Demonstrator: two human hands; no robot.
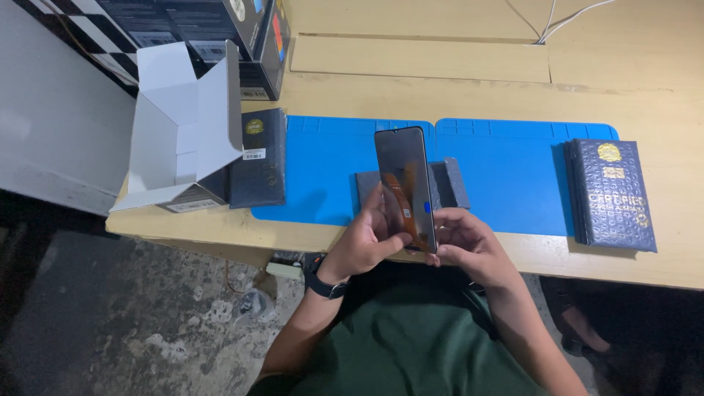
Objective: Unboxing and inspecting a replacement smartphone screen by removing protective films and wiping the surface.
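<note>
On the far left, a white cardboard box [183, 125] is seen lying open on the wooden table [469, 88], with its flaps spread wide, and what is inside it cannot be told. Behind it, a stack of black boxes [220, 37] is set at the table's back corner, with small white stickers on their sides. Just beside the white box, a dark flat packet [258, 158] is laid, marked with a round gold sticker near the top and a small white label under it. Next comes a blue mat [323, 169], spread flat on the table, with a second blue mat [513, 172] touching it on the right. A grey padded pouch [451, 183] is laid across the place where the 2 mats meet. In front of it, a black phone [405, 187] is held upright and tilted a little, above the table's near edge. The left hand [363, 242] is curled around the phone's lower left side, with the thumb pressed on the screen, and a dark watch [323, 282] is worn on that wrist. The right hand [466, 246] is closed on the phone's lower right edge, with the fingers bent behind it. Both arms are bent up from a green shirt. On the far right, a dark blue bubbled packet [610, 194] with gold print is laid flat, partly on the second mat. White cables [565, 18] are seen at the back of the table.
</note>
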